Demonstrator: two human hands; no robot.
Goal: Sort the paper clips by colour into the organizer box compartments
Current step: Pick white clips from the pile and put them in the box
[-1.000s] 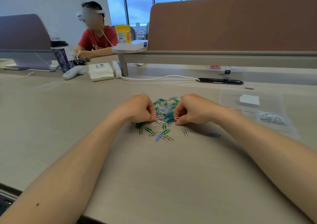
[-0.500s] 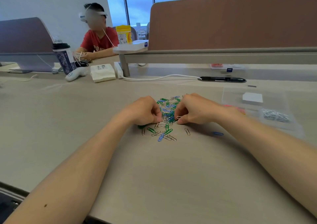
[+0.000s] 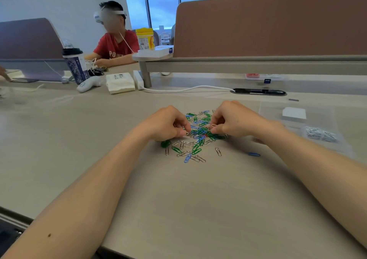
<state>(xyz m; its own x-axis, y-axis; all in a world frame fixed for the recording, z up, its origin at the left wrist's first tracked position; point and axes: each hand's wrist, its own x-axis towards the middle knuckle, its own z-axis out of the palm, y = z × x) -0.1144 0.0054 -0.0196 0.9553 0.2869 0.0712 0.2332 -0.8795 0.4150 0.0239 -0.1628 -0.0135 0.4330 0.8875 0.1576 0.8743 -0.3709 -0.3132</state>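
On the pale bench (image 3: 198,199), between left hand (image 3: 168,123) and right hand (image 3: 236,119), lay the heap of green, blue and silver paper clips (image 3: 196,137); each hand's fingers (image 3: 219,129) pinched a silver clip (image 3: 213,125); the clear plastic organizer box (image 3: 297,127) sat rightward, nearer the right hand

Left hand (image 3: 164,123) and right hand (image 3: 236,119) pinch clips (image 3: 213,125) (pile (image 3: 196,139) between).

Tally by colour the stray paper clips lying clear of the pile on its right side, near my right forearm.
Silver clip: 1
Blue clip: 1
Total: 2
The pinkish blur beside them is too unclear to count.
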